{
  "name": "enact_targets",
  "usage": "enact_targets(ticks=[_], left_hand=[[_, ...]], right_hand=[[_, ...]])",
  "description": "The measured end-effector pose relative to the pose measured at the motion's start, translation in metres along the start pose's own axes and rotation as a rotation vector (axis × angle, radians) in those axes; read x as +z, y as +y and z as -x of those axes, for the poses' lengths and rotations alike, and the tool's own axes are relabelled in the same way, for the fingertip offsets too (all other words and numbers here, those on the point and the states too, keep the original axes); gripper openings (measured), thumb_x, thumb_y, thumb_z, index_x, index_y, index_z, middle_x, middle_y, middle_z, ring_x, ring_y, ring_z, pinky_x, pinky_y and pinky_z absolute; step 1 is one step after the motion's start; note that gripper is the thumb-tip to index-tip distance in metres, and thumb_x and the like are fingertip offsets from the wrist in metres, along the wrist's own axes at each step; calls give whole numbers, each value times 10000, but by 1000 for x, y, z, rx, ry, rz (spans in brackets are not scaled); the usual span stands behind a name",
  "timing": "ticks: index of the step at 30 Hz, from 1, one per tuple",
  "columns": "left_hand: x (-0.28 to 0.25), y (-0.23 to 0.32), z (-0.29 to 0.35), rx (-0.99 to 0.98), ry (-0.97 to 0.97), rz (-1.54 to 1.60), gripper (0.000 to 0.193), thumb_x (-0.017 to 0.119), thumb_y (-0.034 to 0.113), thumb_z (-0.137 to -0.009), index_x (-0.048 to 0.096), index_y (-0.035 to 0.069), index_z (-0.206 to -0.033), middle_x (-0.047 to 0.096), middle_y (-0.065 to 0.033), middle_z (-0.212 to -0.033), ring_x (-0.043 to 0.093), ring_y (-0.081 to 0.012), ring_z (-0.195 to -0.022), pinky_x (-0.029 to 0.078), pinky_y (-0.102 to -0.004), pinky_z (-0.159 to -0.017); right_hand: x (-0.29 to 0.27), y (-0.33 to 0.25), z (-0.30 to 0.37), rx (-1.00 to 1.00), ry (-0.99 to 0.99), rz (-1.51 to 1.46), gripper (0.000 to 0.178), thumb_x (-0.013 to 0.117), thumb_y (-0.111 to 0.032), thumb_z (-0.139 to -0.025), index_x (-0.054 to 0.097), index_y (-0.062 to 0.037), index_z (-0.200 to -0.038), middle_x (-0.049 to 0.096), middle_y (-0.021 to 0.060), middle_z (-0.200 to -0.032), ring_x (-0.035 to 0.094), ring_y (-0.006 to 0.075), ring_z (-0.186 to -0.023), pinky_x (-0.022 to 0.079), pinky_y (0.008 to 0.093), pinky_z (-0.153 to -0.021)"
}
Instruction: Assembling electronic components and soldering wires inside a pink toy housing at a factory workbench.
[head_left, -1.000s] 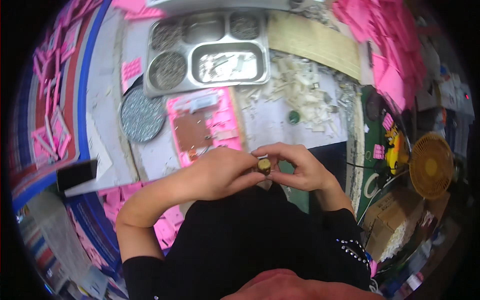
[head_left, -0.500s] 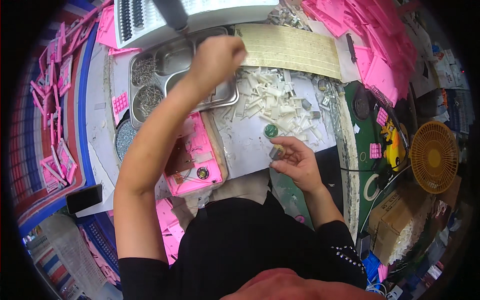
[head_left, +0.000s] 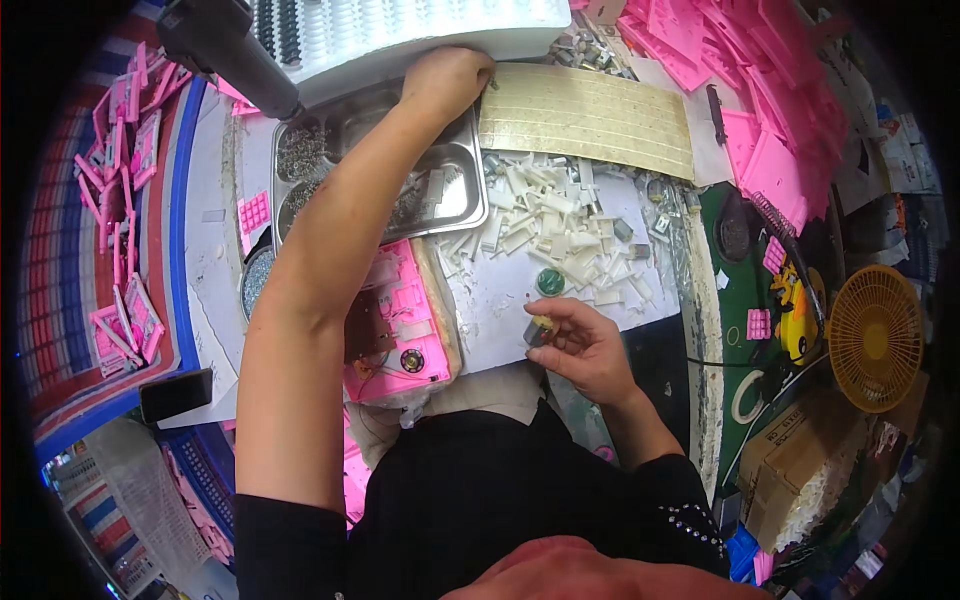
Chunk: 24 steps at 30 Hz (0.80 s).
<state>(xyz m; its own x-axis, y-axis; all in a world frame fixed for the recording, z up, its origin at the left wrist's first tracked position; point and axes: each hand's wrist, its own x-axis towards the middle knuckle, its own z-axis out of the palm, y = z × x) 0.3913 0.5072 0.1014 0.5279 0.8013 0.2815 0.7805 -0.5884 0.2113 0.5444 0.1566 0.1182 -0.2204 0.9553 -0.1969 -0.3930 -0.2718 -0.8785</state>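
While the right hand (head_left: 588,355) grips between fingers a small grey-and-yellow block (head_left: 537,332) above the table's (head_left: 492,330) front edge, the left hand (head_left: 443,82), its fingers bent, is at the tray's (head_left: 480,212) far right corner; whether they pinch something, I cannot tell. The pink case (head_left: 430,335) already carries a round disc (head_left: 412,360) and wires (head_left: 372,364); the block is apart from it.

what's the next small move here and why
Probably bring the left hand back to the small grey-and-yellow part: the right hand holds it ready, while the left is stretched out to the far right corner of the metal tray. Whether the left pinches anything is unclear.
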Motion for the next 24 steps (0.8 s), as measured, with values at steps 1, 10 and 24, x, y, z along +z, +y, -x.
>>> enact_targets(ticks=[1, 10, 24], left_hand=[[3, -1, -1, 18, 17, 3, 226, 664, 290, -916, 785, 221, -1093, 757, -113, -1012, 709, -363, -923, 574, -476, -821], [7, 1, -2, 139, -50, -72, 192, 640, 253, -925, 785, 198, -1037, 754, -107, -951, 707, -359, -889, 569, -475, -786], [-4, 14, 45, -76, 71, 227, 160, 668, 188, -868, 708, 60, -955, 722, -175, -844, 711, -364, -763, 560, -426, -696]], right_hand=[[-2, 1, 1, -6, -1, 6, 493, 707, 80, -908, 583, -12, -1376, 568, -14, -997, 547, 43, -893, 482, 204, -809], [-8, 1, 8, -23, 31, 0, 494, 710, 79, -905, 584, -9, -1374, 610, -2, -1038, 578, 49, -922, 491, 209, -822], [-15, -7, 20, -118, 192, 212, 496, 737, 54, -880, 613, -10, -1355, 585, -11, -1005, 543, 54, -897, 460, 205, -802]])
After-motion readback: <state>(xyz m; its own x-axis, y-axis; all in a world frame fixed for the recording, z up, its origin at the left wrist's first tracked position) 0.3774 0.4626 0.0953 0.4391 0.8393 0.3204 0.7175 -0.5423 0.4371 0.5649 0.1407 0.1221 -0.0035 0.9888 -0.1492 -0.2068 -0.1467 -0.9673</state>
